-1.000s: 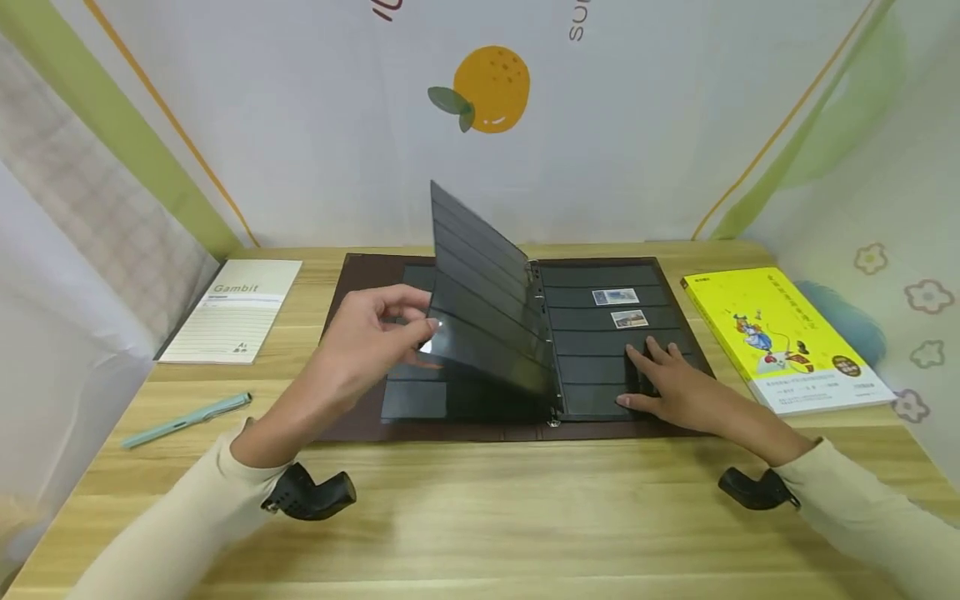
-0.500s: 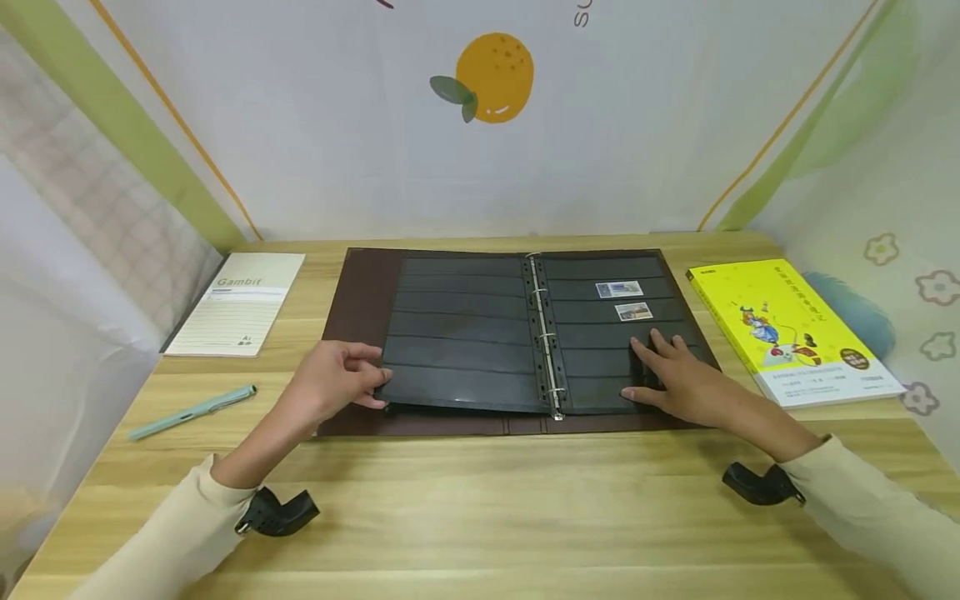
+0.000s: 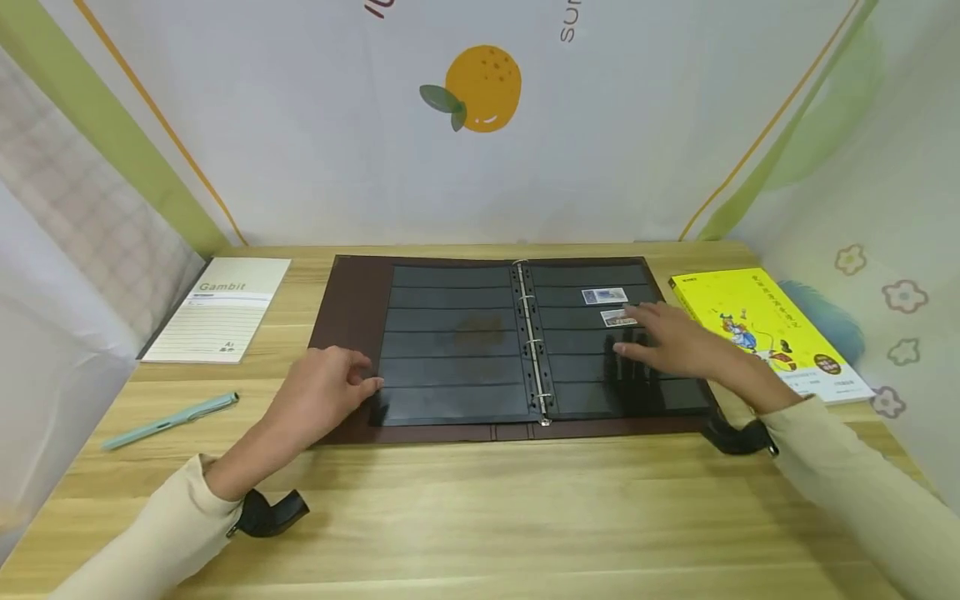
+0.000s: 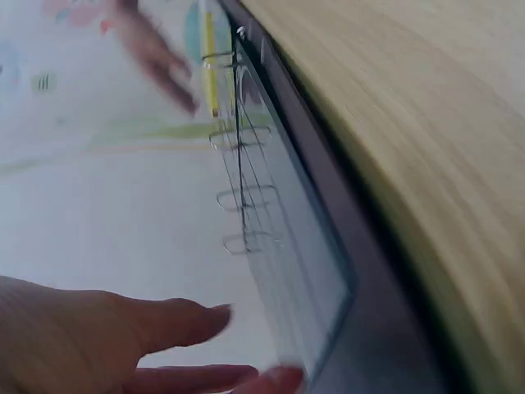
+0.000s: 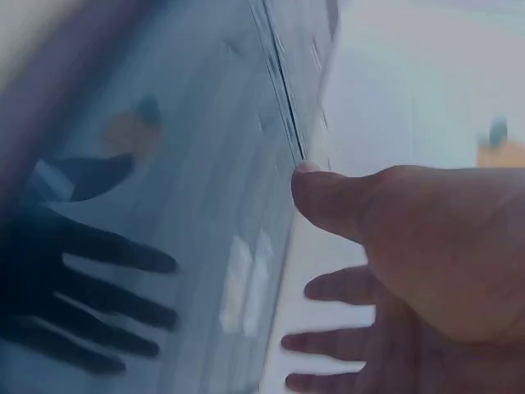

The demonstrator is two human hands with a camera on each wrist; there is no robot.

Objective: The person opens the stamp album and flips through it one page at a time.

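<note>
Stamp album (image 3: 352,333) open flat, tabletop centre toward back edge. Left hand (image 3: 318,396), fingers relaxed, steadies outer edge of left page (image 3: 453,346). Right hand (image 3: 675,342) spread, grasping nothing, seemingly hovering above lower stamp (image 3: 613,317).

Head view was bright and evenly lit, soft diffuse light with only faint shadows under the forearms on the pale wooden table (image 3: 480,517). Glossy black plastic album pages (image 3: 450,350) carried a dull orange reflection near their middle. Straight edges bowed toward the frame corners. Left wrist view was smeared by motion blur, washed-out white at left. Right wrist view was heavily blurred with a bluish cast; the right hand (image 5: 410,279) threw a dark mirrored reflection on the sheet.
</note>
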